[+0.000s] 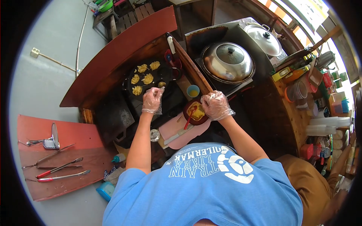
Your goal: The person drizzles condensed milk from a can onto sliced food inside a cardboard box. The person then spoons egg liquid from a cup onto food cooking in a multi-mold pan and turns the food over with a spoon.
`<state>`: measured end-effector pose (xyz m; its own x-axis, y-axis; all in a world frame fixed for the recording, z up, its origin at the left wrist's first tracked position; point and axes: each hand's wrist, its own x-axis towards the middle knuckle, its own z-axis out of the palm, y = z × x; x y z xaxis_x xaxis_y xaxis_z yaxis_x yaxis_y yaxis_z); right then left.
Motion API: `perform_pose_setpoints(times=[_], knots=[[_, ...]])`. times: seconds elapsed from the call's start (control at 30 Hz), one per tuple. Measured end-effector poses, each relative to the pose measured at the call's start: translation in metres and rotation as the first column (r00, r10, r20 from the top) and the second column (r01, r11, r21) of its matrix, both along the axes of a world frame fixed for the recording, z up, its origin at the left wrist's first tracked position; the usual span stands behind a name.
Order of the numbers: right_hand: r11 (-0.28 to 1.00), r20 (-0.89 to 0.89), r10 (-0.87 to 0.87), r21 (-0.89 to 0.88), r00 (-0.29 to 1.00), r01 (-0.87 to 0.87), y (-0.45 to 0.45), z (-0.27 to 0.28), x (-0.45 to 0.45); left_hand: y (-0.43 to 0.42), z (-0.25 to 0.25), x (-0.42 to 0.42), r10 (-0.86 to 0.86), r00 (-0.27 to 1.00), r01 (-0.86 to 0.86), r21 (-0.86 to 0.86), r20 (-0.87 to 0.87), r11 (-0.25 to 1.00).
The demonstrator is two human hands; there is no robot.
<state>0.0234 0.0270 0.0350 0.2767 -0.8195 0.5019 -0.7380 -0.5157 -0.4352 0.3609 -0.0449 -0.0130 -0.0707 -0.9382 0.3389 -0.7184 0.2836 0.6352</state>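
Note:
My left hand (pixel 152 100), in a clear plastic glove, is over the near edge of a round black pan (pixel 128 83) with its fingers pinched together. What it holds, if anything, is hidden. A round brass-coloured piece (pixel 161 84), perhaps a ladle's bowl, is just beyond its fingertips. Several yellow fritters (pixel 148 78) lie in the pan. My right hand (pixel 215 105), also gloved, is curled closed at the right side of a dark red bowl (pixel 206 120). Yellow mixture and a red spoon (pixel 188 121) are in that bowl. I cannot tell whether the fingers grip its rim.
A light blue cup (pixel 193 90) stands beyond the bowl. Below it lies a pink board (pixel 173 130) with a knife (pixel 176 136). A lidded wok (pixel 228 62) is at upper right. Tongs (pixel 64 177) lie on the left shelf. Another person (pixel 307 184) is at right.

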Motion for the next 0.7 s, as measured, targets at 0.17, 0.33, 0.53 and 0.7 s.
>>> perform_pose_setpoints(times=[0.17, 0.33, 0.53, 0.7], knots=[[1.0, 0.003, -0.007, 0.027, 1.0, 0.007, 0.0, 0.0, -0.001, 0.008, -0.015, 0.006, 0.157, 0.698, -0.065, 0.156, -0.699, 0.986], [1.0, 0.01, -0.001, 0.031, 1.0, 0.001, 0.0, 0.001, -0.001, 0.004, -0.008, 0.031, 0.247, 0.675, -0.202, 0.149, -0.695, 0.968], [1.0, 0.001, -0.005, 0.008, 1.0, 0.005, 0.0, -0.001, 0.0, 0.009, 0.009, 0.043, 0.285, 0.958, -0.286, -0.035, -0.038, 0.957], [1.0, 0.003, -0.011, 0.005, 1.0, 0.011, 0.001, -0.003, 0.0, 0.008, 0.005, 0.04, 0.188, 0.975, -0.163, -0.198, 0.115, 0.966]])
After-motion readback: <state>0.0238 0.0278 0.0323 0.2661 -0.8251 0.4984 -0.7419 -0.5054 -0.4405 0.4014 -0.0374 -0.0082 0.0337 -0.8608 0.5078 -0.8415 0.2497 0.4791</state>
